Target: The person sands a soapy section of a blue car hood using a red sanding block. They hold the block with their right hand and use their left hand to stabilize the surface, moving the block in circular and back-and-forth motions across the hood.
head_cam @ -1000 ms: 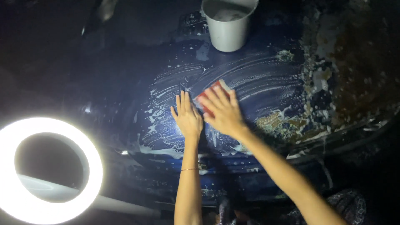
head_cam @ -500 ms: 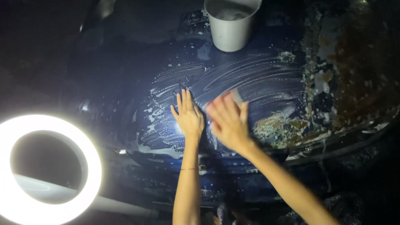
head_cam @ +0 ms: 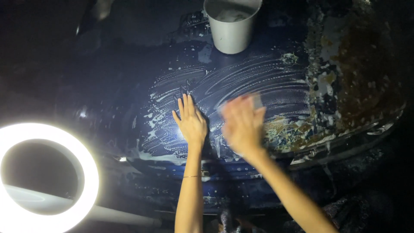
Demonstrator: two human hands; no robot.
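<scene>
Big dark-blue curved panel (head_cam: pixel 129 86), looks like old vehicle bodywork, fills most of view; wet, streaked w/ white soap arcs across its middle. Right part is a rust and flaked-paint patch (head_cam: pixel 345 73), edges ragged — risk: a hand sweeping that far could catch on sharp flakes or lift more paint. Ring light (head_cam: pixel 45 179) on its stand glows bottom left, rest of scene v. dark, so far side of panel is hard to read; missed spots likely there. White bucket (head_cam: pixel 232 26) w/ sudsy water sits on the panel's upper slope, just above the soaped area — curved wet surface, so a knock from the scrubbing arm could slide or tip it. Left hand (head_cam: pixel 191 121) lies flat, fingers spread apart, palm braced on the slick panel; if it slips on suds the person loses support. Right hand (head_cam: pixel 242 123) is motion-blurred beside it, pressed over a pale sponge or pad (head_cam: pixel 257 101), only a corner showing; grip can't be told for sure — a loose hold on soapy foam could let it shoot off downslope.
</scene>
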